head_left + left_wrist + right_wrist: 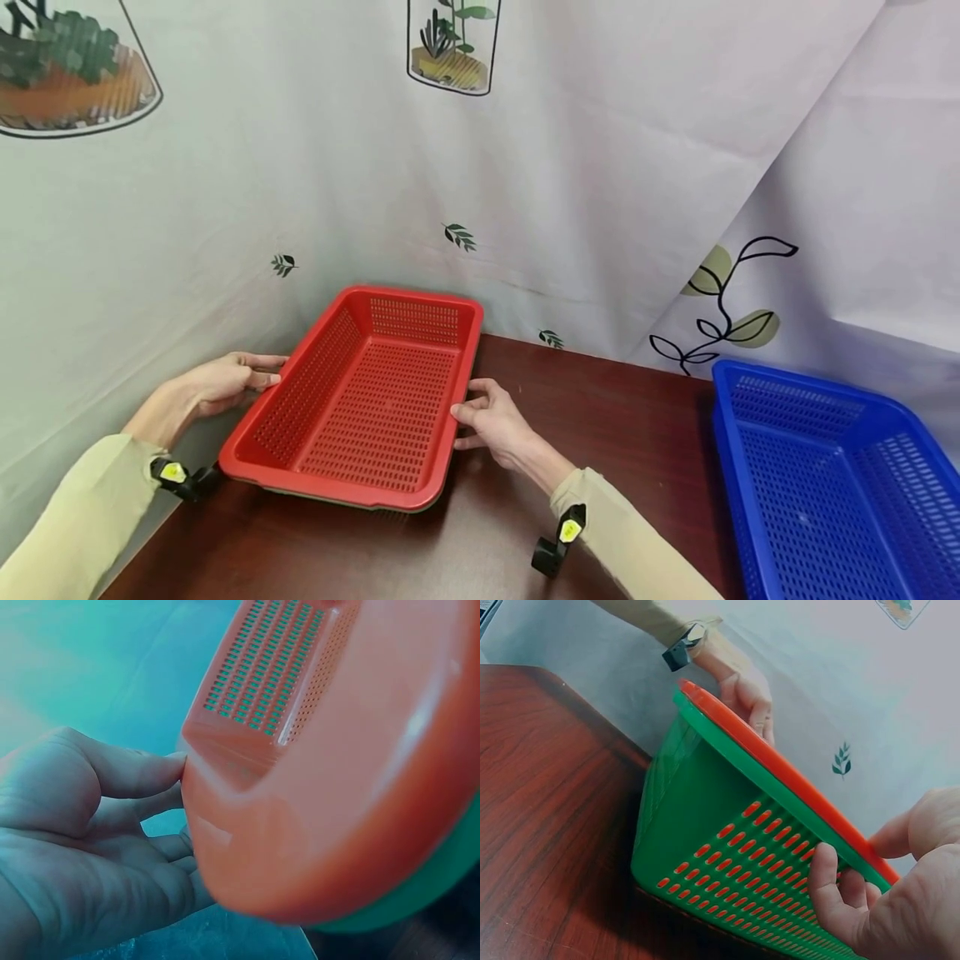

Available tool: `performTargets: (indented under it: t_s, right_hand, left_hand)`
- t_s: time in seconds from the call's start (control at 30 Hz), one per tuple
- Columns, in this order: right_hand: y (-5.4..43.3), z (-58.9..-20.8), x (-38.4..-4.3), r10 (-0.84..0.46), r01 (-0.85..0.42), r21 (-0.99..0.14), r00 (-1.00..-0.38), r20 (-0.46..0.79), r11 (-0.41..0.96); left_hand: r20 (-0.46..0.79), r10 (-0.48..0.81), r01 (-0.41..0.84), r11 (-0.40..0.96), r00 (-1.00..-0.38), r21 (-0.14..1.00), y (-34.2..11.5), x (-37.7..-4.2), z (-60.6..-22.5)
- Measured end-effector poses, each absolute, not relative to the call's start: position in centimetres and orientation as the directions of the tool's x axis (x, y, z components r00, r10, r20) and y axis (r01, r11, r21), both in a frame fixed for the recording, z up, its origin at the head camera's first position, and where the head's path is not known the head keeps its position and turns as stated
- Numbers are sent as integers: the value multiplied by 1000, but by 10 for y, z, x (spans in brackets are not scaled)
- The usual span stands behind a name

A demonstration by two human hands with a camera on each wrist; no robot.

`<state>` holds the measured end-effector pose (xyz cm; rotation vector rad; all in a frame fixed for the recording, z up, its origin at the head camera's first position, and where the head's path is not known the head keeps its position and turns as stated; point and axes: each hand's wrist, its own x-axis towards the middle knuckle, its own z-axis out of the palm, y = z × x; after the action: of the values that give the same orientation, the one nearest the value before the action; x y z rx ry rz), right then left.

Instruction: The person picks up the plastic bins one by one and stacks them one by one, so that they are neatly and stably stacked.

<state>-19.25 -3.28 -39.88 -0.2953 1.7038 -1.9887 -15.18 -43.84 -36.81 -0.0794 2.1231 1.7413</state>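
Observation:
A red plastic basket [386, 404] with slotted walls sits nested inside a green basket [697, 780], their rims stacked together. In the head view the green one is mostly hidden, showing only as a thin edge below the red rim. My left hand [225, 379] holds the left long side, thumb at the red rim and fingers lower down its outside. On the opposite long side, my right hand [495, 423] grips the stacked rims. Its thumb presses the red rim, and its curled fingers lie against the green slotted wall in the right wrist view.
A blue slotted basket [806, 492] stands at the right of the dark wooden table [600, 400]. White printed cloth [570, 183] hangs behind the table and along its left side, close to the left hand.

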Motion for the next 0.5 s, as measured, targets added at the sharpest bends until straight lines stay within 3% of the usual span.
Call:
performTargets:
  t_s: [0.5]
  right_hand:
    - [-2, -393, -195, -508, 201, -977, -850, -140, -67]
  left_hand:
    - [-309, 225, -267, 198, -924, 943, -413, -151, -362]
